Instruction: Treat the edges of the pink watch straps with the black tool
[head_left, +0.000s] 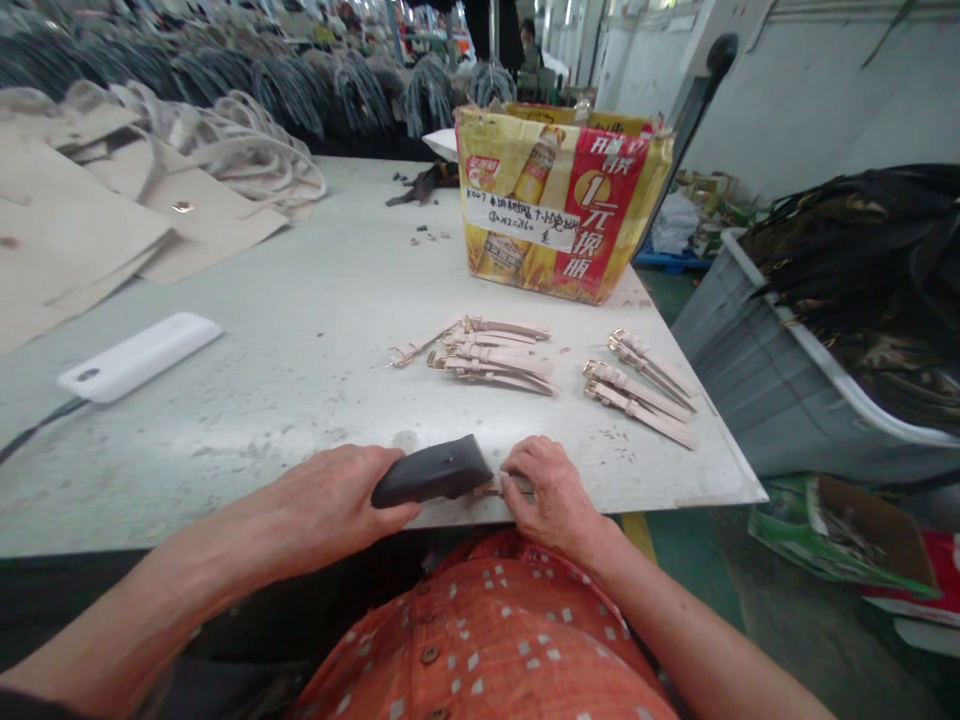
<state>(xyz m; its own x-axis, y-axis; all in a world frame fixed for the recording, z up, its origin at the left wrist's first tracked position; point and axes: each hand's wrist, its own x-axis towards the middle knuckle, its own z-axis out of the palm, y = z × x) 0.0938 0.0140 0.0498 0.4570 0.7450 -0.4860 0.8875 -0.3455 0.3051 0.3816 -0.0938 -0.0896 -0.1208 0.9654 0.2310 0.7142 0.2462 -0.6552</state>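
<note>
My left hand (337, 505) grips a black wedge-shaped tool (433, 470) at the near edge of the table (300, 340). Its tip rests against a small pale pink strap piece (491, 488) that my right hand (551, 495) pinches down on the table edge. Further out lies a pile of pink straps without buckles (487, 358). To its right lie several pink straps with gold buckles (637, 385).
A yellow and red cardboard box (559, 205) stands at the table's far right. A white phone-like device (139, 356) with a cable lies at left. Beige leather panels (97, 215) and cord handles fill the far left. A grey bin (787, 390) of dark bags sits on the right.
</note>
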